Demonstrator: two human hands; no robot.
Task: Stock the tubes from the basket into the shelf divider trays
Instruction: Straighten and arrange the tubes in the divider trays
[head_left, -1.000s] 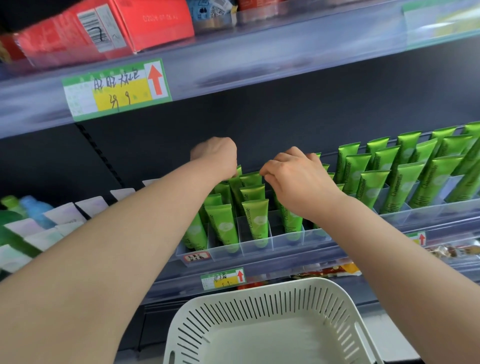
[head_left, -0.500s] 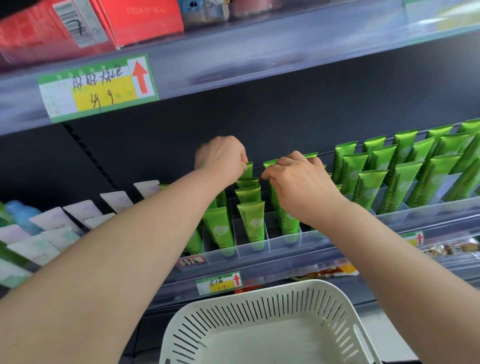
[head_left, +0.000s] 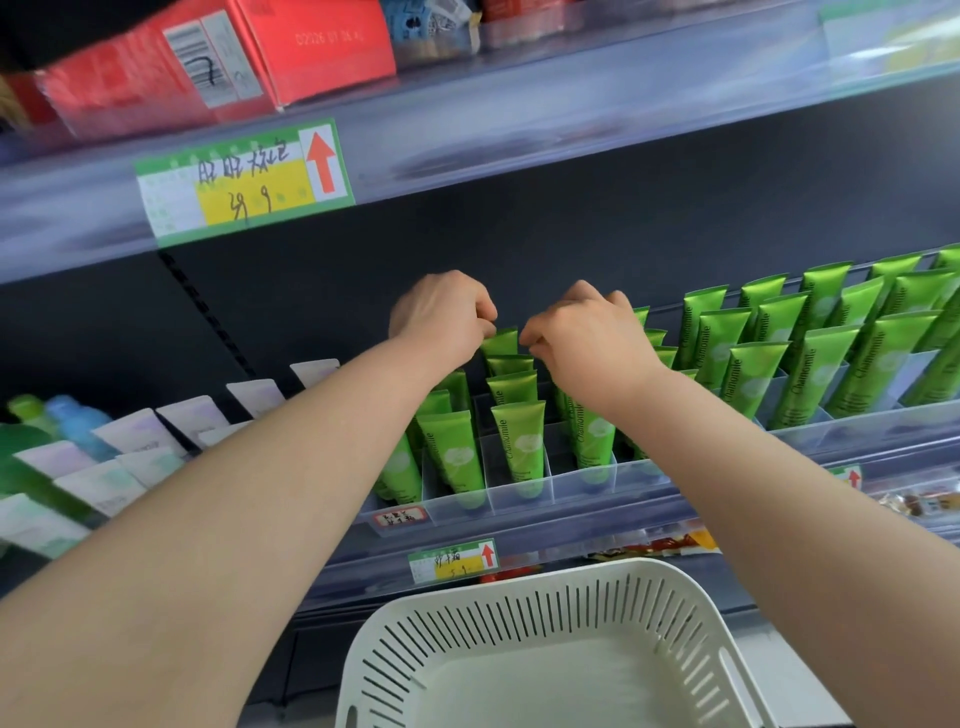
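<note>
The left hand (head_left: 447, 317) and right hand (head_left: 587, 343), fingers curled, each pinch a top corner of the rearmost tube (head_left: 500, 342) in a middle row of the tray (head_left: 519, 499). It stands upright behind three others. The basket (head_left: 519, 623) sits below the tray's front.

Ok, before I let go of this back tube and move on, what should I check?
1. Grip: left hand and right hand pinch the rear Chamomile tube by its top edge: ok.
2. Tube seated down in the divider tray: cannot tell, its lower end is hidden.
3. Tube in line with its column: ok.
4. Front tube of that column upright: ok.
5. White basket emptied: ok, no tubes in the part in view.
</note>
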